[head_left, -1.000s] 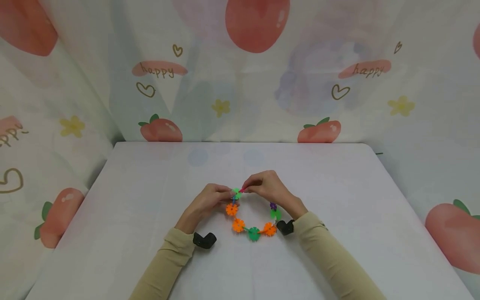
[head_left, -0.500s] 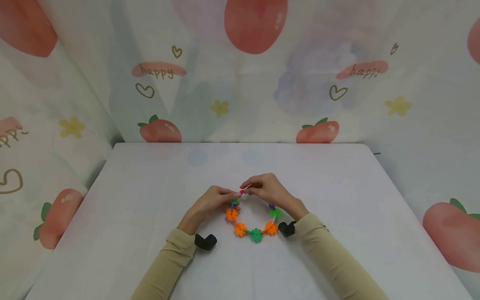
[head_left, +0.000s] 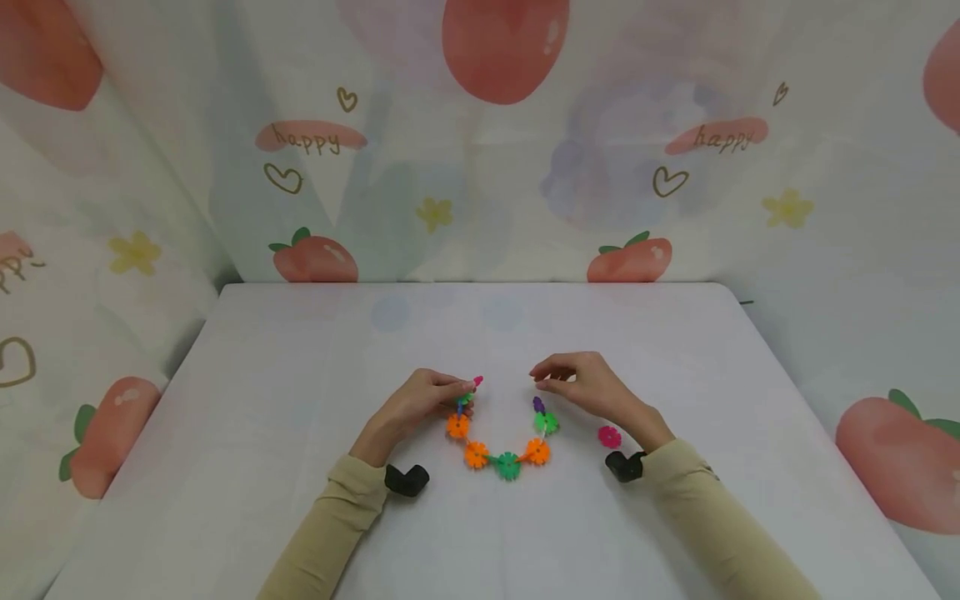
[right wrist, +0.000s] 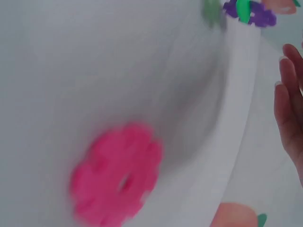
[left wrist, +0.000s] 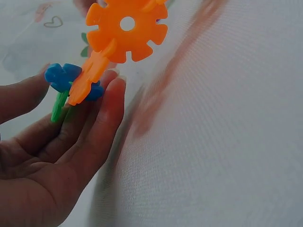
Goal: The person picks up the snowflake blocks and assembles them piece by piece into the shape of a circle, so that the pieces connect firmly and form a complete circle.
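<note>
Where the left hand (head_left: 411,406) pinches the left end of the curved chain of plastic snowflake discs (head_left: 504,446), its fingertips hide the green and blue pieces there. The chain sags in a U on the white cloth-covered table (head_left: 300,400), both ends pointing away from the person. The right hand (head_left: 592,387) hovers relaxed, holding nothing, above a loose pink snowflake disc (head_left: 609,436), blurred in the wrist view.

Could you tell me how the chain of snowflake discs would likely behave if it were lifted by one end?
The chain would probably sag and swing: its discs join only at slotted edges. It looks light, thin plastic. A link might pop apart; a loose pink disc lies beside it.
</note>
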Motion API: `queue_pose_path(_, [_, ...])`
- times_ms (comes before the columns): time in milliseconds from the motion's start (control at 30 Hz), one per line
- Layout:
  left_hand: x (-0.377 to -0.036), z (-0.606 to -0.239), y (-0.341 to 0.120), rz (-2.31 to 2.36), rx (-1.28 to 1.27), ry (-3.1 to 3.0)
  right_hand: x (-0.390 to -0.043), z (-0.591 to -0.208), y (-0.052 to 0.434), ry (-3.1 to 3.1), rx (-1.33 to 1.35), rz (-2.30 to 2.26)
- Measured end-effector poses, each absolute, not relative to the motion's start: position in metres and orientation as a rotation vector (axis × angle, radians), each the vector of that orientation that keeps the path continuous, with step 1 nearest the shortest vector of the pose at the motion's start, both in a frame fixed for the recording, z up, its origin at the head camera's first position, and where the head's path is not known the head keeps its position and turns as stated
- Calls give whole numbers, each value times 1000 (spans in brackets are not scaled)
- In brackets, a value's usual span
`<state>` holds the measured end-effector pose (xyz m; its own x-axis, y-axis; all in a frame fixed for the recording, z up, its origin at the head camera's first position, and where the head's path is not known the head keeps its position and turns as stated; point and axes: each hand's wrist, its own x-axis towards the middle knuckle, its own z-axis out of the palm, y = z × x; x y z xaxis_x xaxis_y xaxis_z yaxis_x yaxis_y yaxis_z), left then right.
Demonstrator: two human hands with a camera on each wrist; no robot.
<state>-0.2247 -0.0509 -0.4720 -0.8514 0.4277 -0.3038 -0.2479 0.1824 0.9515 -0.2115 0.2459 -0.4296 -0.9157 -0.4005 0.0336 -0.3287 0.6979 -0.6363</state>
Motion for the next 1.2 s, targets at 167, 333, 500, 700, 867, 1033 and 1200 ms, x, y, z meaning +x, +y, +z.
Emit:
queue_pose_path(167, [-223,-470,-50,1718,177,1961,-201,-432,273,2816,-561,-971])
queue_pose_path(333, [-223,-468,-51,1734,139,1965,-192,-434,294,2814,-524,-925])
queue_pose_path(500, [-225,-470,-55,1790,103,1950,-185,-437,311,2763,-485,-879])
queue_pose_path(700, [-228,-473,-59,1820,38,1964,-180,-441,329,2727,-443,-821])
queue_pose_path(867, [-231,-472,-62,1851,-11,1961,-175,-438,334,2644,-402,-827])
queue_pose_path(1033, [-232,-473,-65,1869,-13,1952,-173,-439,328,2628,-420,-814])
queue_pose_path(1200, [-232,-472,-65,1873,21,1909,-176,-441,322,2657,-449,-822])
